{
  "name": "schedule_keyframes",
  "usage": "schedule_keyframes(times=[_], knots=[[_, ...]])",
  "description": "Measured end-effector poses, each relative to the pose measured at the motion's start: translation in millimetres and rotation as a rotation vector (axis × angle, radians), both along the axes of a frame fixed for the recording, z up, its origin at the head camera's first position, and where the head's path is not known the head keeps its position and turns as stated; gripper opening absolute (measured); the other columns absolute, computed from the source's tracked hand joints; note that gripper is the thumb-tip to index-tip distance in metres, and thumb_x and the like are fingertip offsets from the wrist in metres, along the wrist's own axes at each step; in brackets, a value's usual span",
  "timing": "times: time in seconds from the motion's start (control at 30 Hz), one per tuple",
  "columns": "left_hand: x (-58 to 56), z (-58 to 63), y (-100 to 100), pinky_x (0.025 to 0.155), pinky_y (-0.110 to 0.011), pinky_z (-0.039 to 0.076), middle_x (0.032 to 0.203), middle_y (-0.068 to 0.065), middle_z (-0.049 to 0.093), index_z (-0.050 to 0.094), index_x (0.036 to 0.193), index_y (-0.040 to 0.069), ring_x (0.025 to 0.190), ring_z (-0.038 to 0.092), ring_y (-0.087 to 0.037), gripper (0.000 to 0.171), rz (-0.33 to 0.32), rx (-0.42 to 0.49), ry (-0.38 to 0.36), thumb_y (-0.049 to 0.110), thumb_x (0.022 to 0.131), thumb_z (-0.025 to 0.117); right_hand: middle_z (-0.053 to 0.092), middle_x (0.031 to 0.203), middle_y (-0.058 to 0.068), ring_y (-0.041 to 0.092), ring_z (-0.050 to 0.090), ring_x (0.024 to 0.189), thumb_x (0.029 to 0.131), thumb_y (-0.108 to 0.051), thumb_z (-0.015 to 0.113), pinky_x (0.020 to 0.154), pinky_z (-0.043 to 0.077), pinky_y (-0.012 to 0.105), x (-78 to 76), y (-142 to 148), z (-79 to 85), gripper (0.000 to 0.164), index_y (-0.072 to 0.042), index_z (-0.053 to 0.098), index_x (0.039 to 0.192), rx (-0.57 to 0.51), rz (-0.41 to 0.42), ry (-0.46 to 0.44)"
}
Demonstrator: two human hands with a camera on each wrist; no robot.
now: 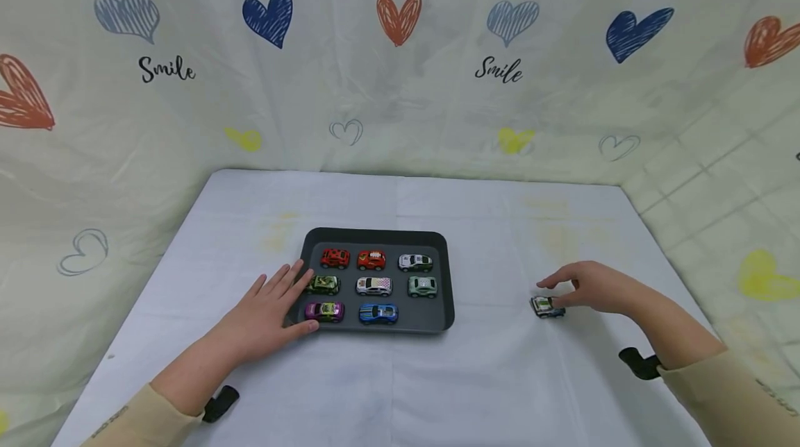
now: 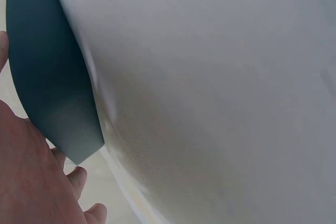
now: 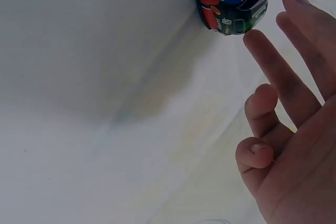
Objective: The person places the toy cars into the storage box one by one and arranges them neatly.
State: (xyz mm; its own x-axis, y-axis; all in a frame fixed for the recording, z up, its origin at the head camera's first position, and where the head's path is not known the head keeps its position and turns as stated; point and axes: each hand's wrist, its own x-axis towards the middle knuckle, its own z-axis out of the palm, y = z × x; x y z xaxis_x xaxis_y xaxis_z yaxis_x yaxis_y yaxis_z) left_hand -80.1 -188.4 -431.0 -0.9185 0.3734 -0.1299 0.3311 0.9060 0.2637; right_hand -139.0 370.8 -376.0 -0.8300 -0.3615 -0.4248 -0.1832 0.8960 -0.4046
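Note:
My left hand (image 1: 265, 315) lies spread with straight fingers over the left rim of a dark grey tray (image 1: 409, 324). Its thumb reaches the near-left corner by a purple toy car (image 1: 324, 311), and its fingertips are beside a green toy car (image 1: 323, 285). In the left wrist view the tray's outer wall (image 2: 58, 72) shows next to that hand. To the right of the tray, my right hand (image 1: 596, 287) hovers around a multicoloured toy car (image 1: 542, 307), thumb at its top. The right wrist view shows this car (image 3: 231, 6) on the cloth, one fingertip right at its edge and the fingers loosely bent.
In the tray's rows also stand two red toy cars (image 1: 371, 260), a white one (image 1: 415, 263), a checkered one (image 1: 373, 287), a pale green one (image 1: 422, 287) and a blue one (image 1: 378, 314). White cloth (image 1: 475, 377) covers the table; a heart-printed curtain (image 1: 400, 86) hangs behind.

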Motion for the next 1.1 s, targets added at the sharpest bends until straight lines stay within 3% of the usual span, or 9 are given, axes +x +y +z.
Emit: schedule_keyframes(times=[0.3,0.5,0.6,0.8,1.1], knots=[[0.2,0.4,2,0.118,-0.061,0.012,0.166,-0.009,0.013,0.025,0.159,0.015,0.150,0.014,-0.036,0.093,0.010,-0.006,-0.013,0.067,0.089,0.057,0.064,0.126,0.011,0.022,0.052,0.093,0.085,-0.020,0.079,0.072,0.047,0.035,1.9,4,-10.5,0.035,-0.019,0.074,0.119,-0.014,-0.009,-0.048],[-0.5,0.7,1,0.118,-0.061,0.012,0.166,-0.009,0.013,0.024,0.159,0.015,0.150,0.014,-0.036,0.093,0.009,-0.005,-0.014,0.067,0.090,0.057,0.063,0.099,-0.001,0.018,0.044,0.076,0.086,-0.018,0.077,0.061,0.040,0.030,3.3,6,-10.6,0.037,-0.019,0.073,0.123,-0.027,-0.010,-0.065],[-0.2,1.2,1,0.118,-0.061,0.012,0.166,-0.009,0.013,0.024,0.159,0.016,0.150,0.014,-0.036,0.093,0.008,-0.008,-0.014,0.067,0.089,0.057,0.063,0.098,-0.001,0.017,0.042,0.074,0.085,-0.017,0.077,0.059,0.037,0.029,3.7,5,-12.2,0.037,-0.019,0.073,0.123,-0.023,-0.005,-0.060],[-0.5,3.0,1,0.118,-0.061,0.012,0.166,-0.009,0.013,0.024,0.159,0.016,0.150,0.014,-0.036,0.092,0.009,-0.007,-0.020,0.067,0.090,0.056,0.066,0.123,0.008,0.023,0.052,0.092,0.084,-0.021,0.080,0.071,0.046,0.036,2.3,5,-14.3,0.034,-0.023,0.075,0.117,0.009,0.028,-0.019],[-1.6,2.7,1,0.118,-0.061,0.012,0.166,-0.008,0.013,0.025,0.159,0.016,0.150,0.014,-0.036,0.094,0.014,-0.002,-0.020,0.069,0.088,0.056,0.066,0.123,0.004,0.041,0.054,0.120,0.085,-0.025,0.079,0.094,0.047,0.058,5.4,2,-14.3,0.032,-0.025,0.073,0.116,-0.049,0.019,-0.032]])
